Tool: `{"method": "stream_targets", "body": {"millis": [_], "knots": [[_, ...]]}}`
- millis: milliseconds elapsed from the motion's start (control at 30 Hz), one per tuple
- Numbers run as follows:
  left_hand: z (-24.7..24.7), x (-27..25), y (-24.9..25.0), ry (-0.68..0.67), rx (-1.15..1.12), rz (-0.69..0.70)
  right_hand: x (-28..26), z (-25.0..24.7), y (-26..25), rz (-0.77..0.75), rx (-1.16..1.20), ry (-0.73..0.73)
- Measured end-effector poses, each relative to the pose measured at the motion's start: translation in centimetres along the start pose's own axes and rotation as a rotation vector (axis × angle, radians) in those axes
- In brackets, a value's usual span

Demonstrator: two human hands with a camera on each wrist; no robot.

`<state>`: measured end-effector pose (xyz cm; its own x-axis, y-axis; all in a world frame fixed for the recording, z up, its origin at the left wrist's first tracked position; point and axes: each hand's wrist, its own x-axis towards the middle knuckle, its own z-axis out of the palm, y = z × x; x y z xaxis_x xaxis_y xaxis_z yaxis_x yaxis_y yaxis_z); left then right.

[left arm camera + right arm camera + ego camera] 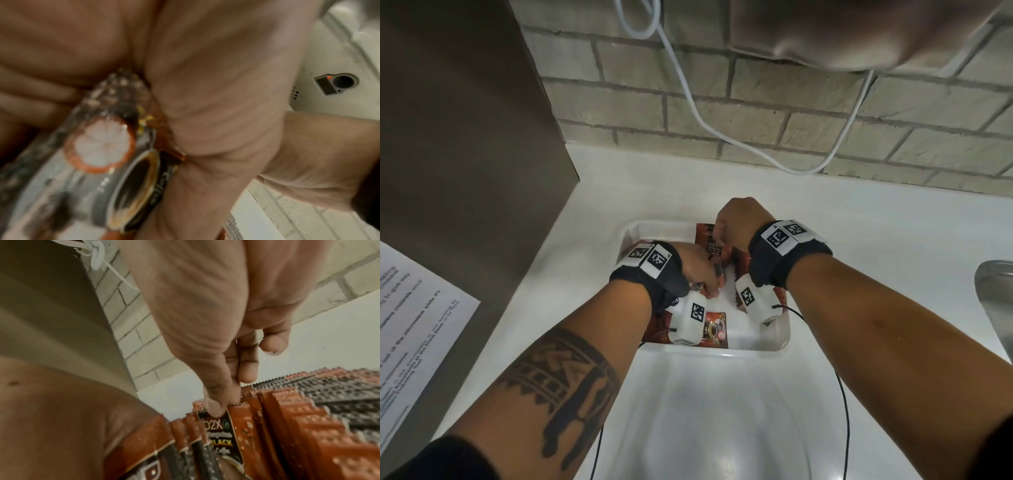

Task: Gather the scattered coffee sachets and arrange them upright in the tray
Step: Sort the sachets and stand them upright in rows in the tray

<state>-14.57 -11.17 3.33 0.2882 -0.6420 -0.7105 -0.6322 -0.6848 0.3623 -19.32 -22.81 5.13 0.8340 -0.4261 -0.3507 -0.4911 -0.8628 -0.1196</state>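
Observation:
A white tray [722, 353] sits on the white counter and holds several red-brown coffee sachets [287, 418] standing on edge in a row. My right hand [732, 226] is over the tray's far side. Its thumb and forefinger [213, 408] pinch the top edge of a sachet labelled BLACK Coffee [223, 438]. My left hand [702, 270] is in the tray's middle left, fingers curled round a bunch of sachets [115, 162] printed with a coffee cup. One sachet [715, 329] lies flat near the tray's front wall, partly under the left wrist camera.
A brown cabinet side [465, 137] rises on the left, with a printed paper sheet [414, 325] below it. A white cable [688, 102] hangs along the brick wall behind. A metal sink edge [996, 291] shows at the right.

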Motion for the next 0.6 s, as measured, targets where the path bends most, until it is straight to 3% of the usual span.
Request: {"method": "stream_targets", "body": {"millis": [233, 600], "knots": [[-0.1, 0.8, 0.1, 0.015, -0.028, 0.027, -0.4, -0.4, 0.3, -0.027, 0.000, 0.008], [0.2, 0.7, -0.5, 0.028, -0.079, 0.034, -1.4, -0.3, 0.8, -0.008, 0.209, 0.030]]}}
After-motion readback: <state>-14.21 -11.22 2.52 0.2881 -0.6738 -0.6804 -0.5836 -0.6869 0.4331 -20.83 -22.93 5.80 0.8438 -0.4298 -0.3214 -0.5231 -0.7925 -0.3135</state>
